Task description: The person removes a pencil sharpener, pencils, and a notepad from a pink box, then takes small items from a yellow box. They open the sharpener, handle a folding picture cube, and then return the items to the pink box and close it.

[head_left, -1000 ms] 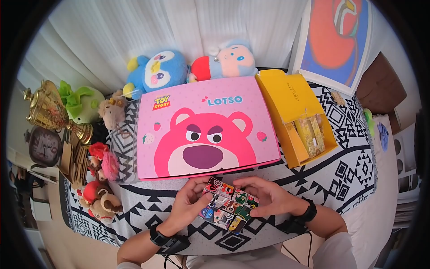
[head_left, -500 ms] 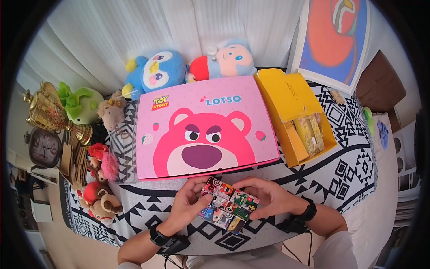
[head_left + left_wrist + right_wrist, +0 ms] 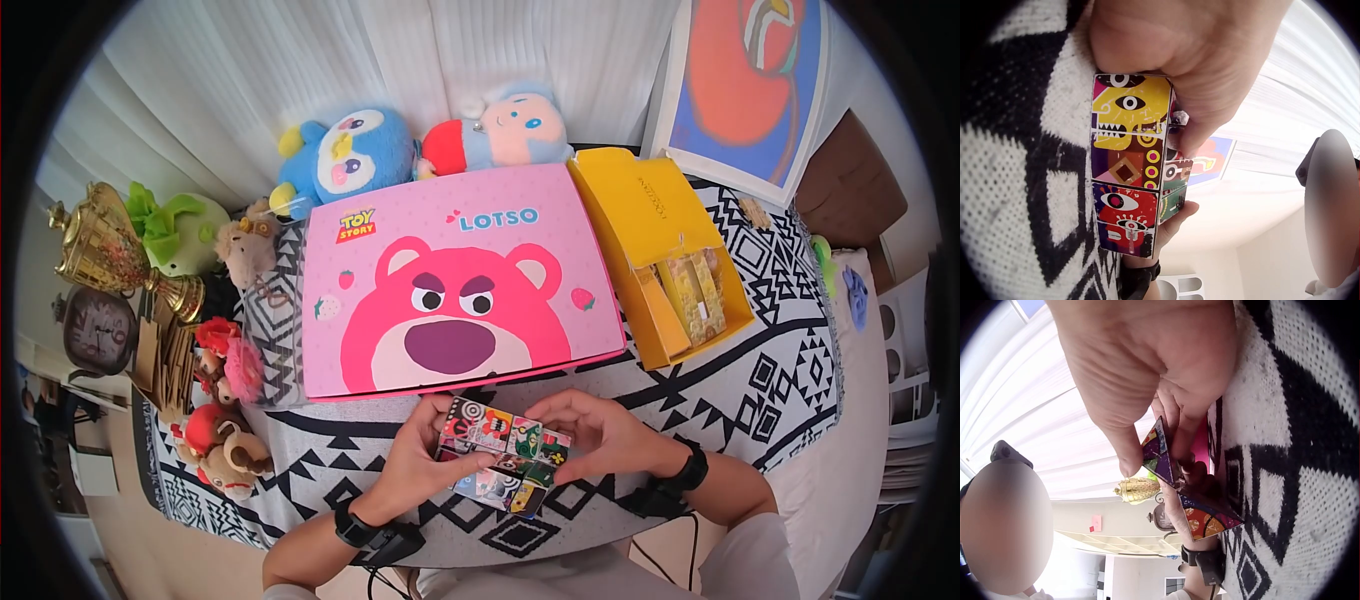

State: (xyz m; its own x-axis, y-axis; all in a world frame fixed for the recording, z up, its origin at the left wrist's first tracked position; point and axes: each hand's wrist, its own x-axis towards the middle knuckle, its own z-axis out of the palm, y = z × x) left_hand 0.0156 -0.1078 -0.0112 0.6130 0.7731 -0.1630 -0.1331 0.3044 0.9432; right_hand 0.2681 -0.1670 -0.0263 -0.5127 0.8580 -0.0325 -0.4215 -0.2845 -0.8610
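In the head view, a folding puzzle cube (image 3: pixel 507 437) printed with bright cartoon faces is held low over the cloth, in front of the pink box. My left hand (image 3: pixel 424 455) grips its left side, the thumb lying across the patterned top. With thumb and fingers, my right hand (image 3: pixel 600 436) pinches the right edge. The left wrist view shows the side of the puzzle cube (image 3: pixel 1127 150) close to the cloth, with yellow and red faces. Seen from the right wrist, triangular ends of the puzzle cube (image 3: pixel 1207 519) stick out below my right hand (image 3: pixel 1154 375).
A pink Lotso box (image 3: pixel 460 290) lies just beyond my hands. To its right stands an open yellow box (image 3: pixel 650 225). Plush toys, including a blue one (image 3: pixel 365 155), sit behind. A gold trophy (image 3: pixel 115 245) and a clock (image 3: pixel 98 330) stand at the left, on the patterned cloth's side.
My left thumb has moved right across the puzzle cube's top. The upper row of blocks has tilted over and shifted slightly left, and the right fingers follow the right edge.
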